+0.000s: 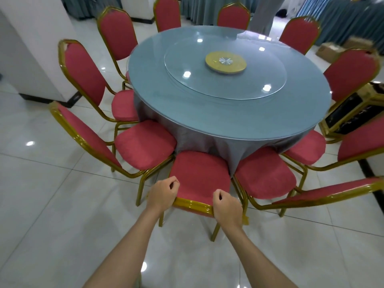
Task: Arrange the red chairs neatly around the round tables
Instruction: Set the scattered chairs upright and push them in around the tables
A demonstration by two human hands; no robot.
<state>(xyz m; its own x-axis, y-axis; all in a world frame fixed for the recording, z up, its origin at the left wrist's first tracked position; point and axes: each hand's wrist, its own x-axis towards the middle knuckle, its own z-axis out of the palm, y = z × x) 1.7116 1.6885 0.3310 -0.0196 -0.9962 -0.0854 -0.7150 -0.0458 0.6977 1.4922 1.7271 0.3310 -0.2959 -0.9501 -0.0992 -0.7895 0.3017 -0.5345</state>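
A round table (207, 121) with a grey-blue cloth, a glass top and a glass turntable stands ahead of me. Several red chairs with gold frames ring it. The nearest red chair (199, 173) faces the table, its seat tucked against the cloth. My left hand (163, 193) grips the left end of its gold top rail (193, 204). My right hand (227, 206) grips the right end of the same rail. The neighbouring chairs on the left (143, 142) and on the right (264, 173) stand close beside it, seats nearly touching.
A white pillar (37, 48) stands at the left on glossy white tiles. A black and gold cabinet (353, 113) sits at the right behind the chairs. Cardboard boxes (330, 50) and blue-grey curtains (342, 19) are at the back right.
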